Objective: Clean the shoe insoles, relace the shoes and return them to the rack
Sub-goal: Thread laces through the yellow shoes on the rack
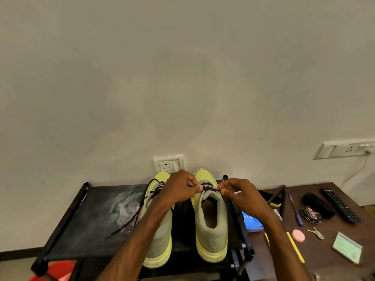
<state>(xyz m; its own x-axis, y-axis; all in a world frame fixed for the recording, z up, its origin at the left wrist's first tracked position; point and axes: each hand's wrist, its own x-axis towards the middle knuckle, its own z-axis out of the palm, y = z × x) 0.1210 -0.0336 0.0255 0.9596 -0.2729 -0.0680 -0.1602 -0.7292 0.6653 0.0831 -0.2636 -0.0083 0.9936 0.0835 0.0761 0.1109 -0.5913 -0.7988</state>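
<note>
Pair's right shoe [211, 218], heel-near on rack [97, 216] for reach: left hand [178, 186] and right hand [241, 192], each grip pinching black lace [209, 188], apparently tightening.

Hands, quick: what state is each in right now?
Left hand: pinches the black lace of the right-side shoe.
Right hand: pinches the same lace's other side.

dim warm light, soft focus, edges bowed.
</note>
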